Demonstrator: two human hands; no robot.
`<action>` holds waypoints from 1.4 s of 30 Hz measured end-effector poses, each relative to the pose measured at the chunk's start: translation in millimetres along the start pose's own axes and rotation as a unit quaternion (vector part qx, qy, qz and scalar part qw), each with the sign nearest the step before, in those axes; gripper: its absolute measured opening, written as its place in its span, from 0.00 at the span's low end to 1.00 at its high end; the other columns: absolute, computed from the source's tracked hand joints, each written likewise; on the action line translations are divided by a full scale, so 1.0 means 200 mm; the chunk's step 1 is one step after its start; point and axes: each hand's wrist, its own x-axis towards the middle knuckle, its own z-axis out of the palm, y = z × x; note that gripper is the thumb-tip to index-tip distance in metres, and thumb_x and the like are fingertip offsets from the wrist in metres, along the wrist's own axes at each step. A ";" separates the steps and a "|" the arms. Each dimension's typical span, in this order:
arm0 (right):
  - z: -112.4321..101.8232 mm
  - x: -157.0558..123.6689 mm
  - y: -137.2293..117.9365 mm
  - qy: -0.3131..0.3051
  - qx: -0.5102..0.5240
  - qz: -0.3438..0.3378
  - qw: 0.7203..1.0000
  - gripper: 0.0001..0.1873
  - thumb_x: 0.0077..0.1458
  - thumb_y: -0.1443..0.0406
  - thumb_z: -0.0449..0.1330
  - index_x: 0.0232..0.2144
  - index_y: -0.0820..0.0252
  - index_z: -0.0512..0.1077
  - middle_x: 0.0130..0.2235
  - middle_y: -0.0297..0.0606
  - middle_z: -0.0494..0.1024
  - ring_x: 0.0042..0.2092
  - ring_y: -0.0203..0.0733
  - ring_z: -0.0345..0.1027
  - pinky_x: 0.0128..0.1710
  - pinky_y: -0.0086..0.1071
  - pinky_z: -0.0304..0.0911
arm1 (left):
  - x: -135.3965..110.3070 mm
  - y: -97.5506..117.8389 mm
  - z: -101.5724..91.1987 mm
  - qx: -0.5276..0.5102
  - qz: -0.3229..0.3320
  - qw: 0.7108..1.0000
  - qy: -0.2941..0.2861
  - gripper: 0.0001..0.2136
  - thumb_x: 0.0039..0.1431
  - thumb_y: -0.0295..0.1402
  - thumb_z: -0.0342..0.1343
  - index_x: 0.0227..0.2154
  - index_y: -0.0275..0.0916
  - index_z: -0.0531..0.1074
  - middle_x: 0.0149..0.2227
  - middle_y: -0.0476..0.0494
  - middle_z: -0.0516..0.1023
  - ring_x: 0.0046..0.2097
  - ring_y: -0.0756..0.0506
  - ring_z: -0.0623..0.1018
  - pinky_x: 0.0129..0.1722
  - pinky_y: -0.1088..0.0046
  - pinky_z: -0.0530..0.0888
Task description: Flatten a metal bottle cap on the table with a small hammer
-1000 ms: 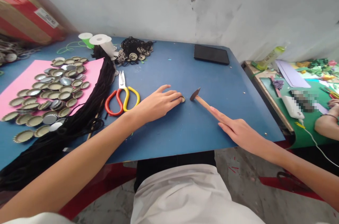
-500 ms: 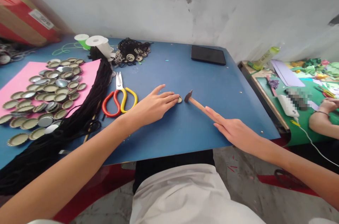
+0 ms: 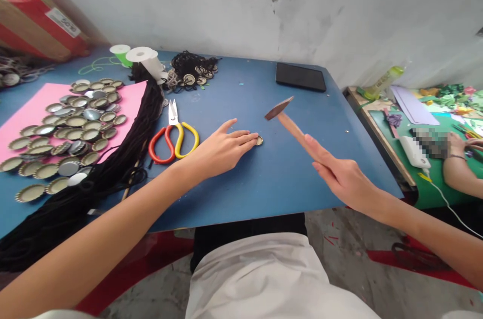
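Observation:
My left hand lies flat on the blue table, its fingertips touching a small bottle cap. My right hand grips the wooden handle of a small hammer, index finger stretched along the handle. The hammer's metal head is raised above the table, just right of and above the cap.
Red-and-yellow scissors lie left of my left hand. Several flattened caps cover a pink sheet beside black cord. Thread spools, a black tablet and a cardboard box sit at the back. Another person's hand works at a green table on the right.
The hammer head, down beside the cap half a second ago, has lifted up off the table. My left hand has stayed on the cap.

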 end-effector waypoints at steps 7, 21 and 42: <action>0.02 0.00 0.01 -0.025 -0.014 -0.007 1.000 0.35 0.80 0.61 0.50 0.84 0.48 0.56 0.28 0.27 0.84 0.21 0.41 0.71 0.30 0.31 0.71 | 0.00 0.00 0.00 0.001 0.005 1.000 0.002 0.27 0.74 0.20 0.47 0.70 0.37 0.77 0.71 0.37 0.79 0.69 0.34 0.83 0.80 0.37 0.59; 0.02 -0.07 0.06 -0.074 0.001 0.036 0.997 0.35 0.82 0.59 0.48 0.84 0.40 0.53 0.55 0.37 0.91 0.37 0.50 0.87 0.37 0.38 0.77 | 0.02 0.00 -0.01 0.014 0.001 1.000 0.014 0.26 0.76 0.20 0.45 0.67 0.38 0.78 0.65 0.34 0.84 0.60 0.37 0.85 0.61 0.54 0.73; -0.04 -0.01 0.04 0.079 -0.014 -0.016 0.997 0.35 0.82 0.59 0.50 0.85 0.49 0.54 0.52 0.41 0.92 0.31 0.38 0.79 0.39 0.32 0.80 | 0.01 0.02 -0.05 0.024 0.004 1.000 0.015 0.25 0.76 0.19 0.47 0.67 0.38 0.79 0.68 0.40 0.83 0.66 0.34 0.82 0.68 0.46 0.65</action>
